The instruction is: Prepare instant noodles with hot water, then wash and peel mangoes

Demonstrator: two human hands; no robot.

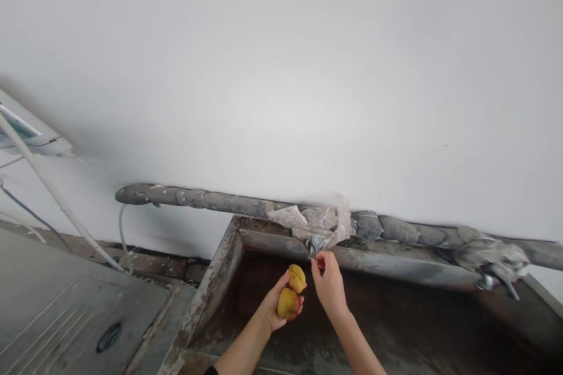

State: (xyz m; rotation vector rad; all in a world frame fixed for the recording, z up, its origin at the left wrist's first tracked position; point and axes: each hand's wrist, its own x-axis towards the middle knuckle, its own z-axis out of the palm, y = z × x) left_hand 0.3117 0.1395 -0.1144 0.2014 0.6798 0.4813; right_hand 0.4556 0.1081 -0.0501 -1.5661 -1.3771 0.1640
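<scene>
My left hand (pixel 276 307) is closed around two yellow peaches (pixel 288 303), one above the other, over the trough sink (pixel 200 303). A crease runs down the upper peach. To the right, my right hand (pixel 329 281) has its fingers pinched at the metal tap (pixel 315 244), on its handle or spout; which part is hard to make out. Crumpled plastic wrapping (pixel 323 221) surrounds the pipe just above the tap. No stream of water can be made out below it.
A wrapped grey pipe (pixel 229 203) runs along the white wall (pixel 281 82) behind the sink. Another tap (pixel 497 278) sticks out on the right. At left are a metal drainboard (pixel 57 316) with a drain hole, a thin hose (pixel 123 234) and a slanting white pole (pixel 57 193).
</scene>
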